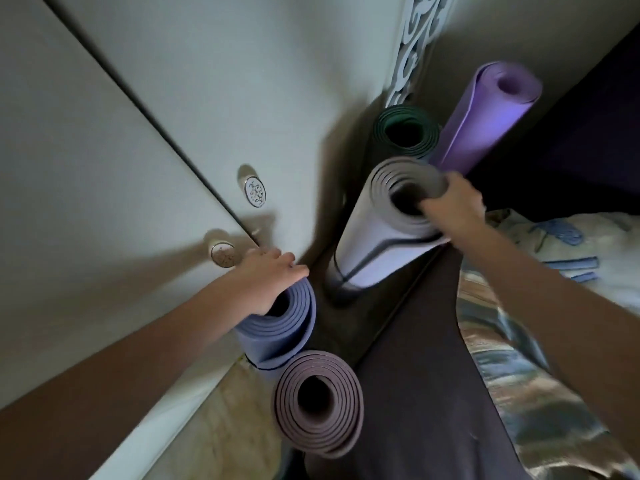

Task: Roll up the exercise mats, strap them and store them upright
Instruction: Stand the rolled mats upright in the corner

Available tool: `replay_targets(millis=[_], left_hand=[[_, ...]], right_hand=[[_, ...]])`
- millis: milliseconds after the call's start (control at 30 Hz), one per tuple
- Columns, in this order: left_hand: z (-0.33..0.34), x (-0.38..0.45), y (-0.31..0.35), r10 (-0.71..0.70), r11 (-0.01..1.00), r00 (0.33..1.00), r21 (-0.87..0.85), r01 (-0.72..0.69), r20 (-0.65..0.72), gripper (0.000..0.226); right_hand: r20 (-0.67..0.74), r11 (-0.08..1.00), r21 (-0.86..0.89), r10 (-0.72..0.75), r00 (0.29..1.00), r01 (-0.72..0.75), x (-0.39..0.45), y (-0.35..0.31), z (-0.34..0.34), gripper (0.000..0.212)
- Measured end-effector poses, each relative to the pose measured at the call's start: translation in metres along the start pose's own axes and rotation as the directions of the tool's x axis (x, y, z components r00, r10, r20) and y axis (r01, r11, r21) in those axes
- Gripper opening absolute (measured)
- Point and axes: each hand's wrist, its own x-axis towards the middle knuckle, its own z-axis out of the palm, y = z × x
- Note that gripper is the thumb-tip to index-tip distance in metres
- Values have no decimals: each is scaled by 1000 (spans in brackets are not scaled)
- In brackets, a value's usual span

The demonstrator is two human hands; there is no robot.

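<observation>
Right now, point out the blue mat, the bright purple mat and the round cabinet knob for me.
blue mat (277, 336): head view, on its rolled top edge.
bright purple mat (485, 112): head view, on its outer side.
round cabinet knob (255, 192): head view, on its patterned face.

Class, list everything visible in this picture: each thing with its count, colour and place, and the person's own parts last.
Rolled grey foam mat: one, grey, centre, dark strap round it.
Rolled blue foam mat: one, blue, beside the doors.
Rolled mauve foam mat: one, brownish mauve, nearest the camera.
Rolled dark green mat: one, far corner.
Rolled purple mat: one, leaning, far right.
Cupboard doors: two, pale.
Round knobs: two, on the doors.
Patterned fabric: right.
Left hand: grips the blue mat's rim.
Right hand: grips the grey mat's rim.
</observation>
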Motion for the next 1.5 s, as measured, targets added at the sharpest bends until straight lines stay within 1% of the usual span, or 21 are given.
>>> replay_targets(millis=[100, 200, 367, 433, 500, 633, 700, 767, 833, 900, 967, 1033, 1067, 1133, 1167, 1233, 1267, 1333, 1367, 1433, 1500], left_hand=[[11, 10, 7, -37, 998, 986, 34, 43, -164, 49], [15, 17, 8, -98, 995, 960, -12, 98, -263, 41], [16, 26, 16, -273, 961, 872, -159, 227, -406, 41], [17, 28, 19, -332, 942, 838, -204, 267, -433, 52], [19, 28, 18, -389, 919, 810, -246, 308, -440, 52], [12, 24, 15, -451, 891, 723, -314, 328, -523, 45], [6, 26, 12, -446, 893, 709, -326, 311, -546, 48], [2, 30, 7, -431, 901, 709, -318, 296, -559, 53], [0, 39, 3, -404, 912, 714, -309, 268, -572, 55], [-2, 46, 2, -358, 931, 716, -281, 230, -599, 50], [-2, 50, 0, -299, 953, 729, -237, 190, -616, 46], [6, 53, 0, -253, 967, 739, -167, 190, -624, 43], [13, 54, 1, -228, 973, 754, -134, 186, -616, 43], [33, 55, 2, -197, 980, 778, -114, 161, -596, 43], [41, 55, 2, -207, 978, 782, -133, 160, -588, 43], [52, 57, 3, -244, 969, 768, -184, 166, -592, 41], [54, 59, 3, -250, 967, 755, -197, 162, -607, 40], [49, 60, 3, -231, 966, 783, -229, 116, -578, 42], [45, 59, 2, -245, 957, 827, -263, 123, -505, 45], [40, 58, 2, -276, 946, 891, -266, 186, -359, 50], [35, 56, 5, -305, 945, 880, -233, 231, -365, 55]], right_hand=[[57, 997, 77, 21, 998, -25, 29, 4, -16, 62], [133, 996, 39, 72, 988, -78, 28, 25, 3, 73], [131, 987, 29, -160, 978, 157, -4, 40, 34, 72], [53, 975, 19, -221, 974, 220, -21, 37, 39, 66], [-75, 975, -55, -218, 973, 214, -39, 25, 40, 62], [-338, 986, -158, -111, 934, 60, -61, -4, 36, 52], [-403, 988, -151, -76, 912, 16, -56, -3, 32, 50], [-307, 991, -136, -50, 951, 9, -46, 11, 35, 48], [-76, 979, -193, -78, 994, 62, -46, 24, 45, 49], [-4, 948, -277, -163, 987, 156, -64, 27, 56, 47], [22, 892, -249, -384, 923, 377, -96, 25, 68, 46], [204, 834, -83, -522, 828, 546, -128, 27, 82, 56], [310, 857, 48, -501, 808, 513, -139, 29, 89, 65], [482, 913, 261, -405, 777, 314, -148, 34, 97, 88], [559, 921, 314, -376, 739, 231, -151, 35, 99, 101], [698, 942, 276, -334, 633, 193, -160, 37, 102, 124], [736, 954, 214, -298, 608, 208, -164, 37, 105, 130], [716, 969, 131, -239, 656, 210, -171, 35, 112, 133], [682, 962, 82, -245, 689, 260, -174, 32, 117, 130], [635, 892, -64, -310, 707, 448, -175, 23, 119, 121], [596, 838, -142, -353, 721, 527, -168, 13, 111, 113]])
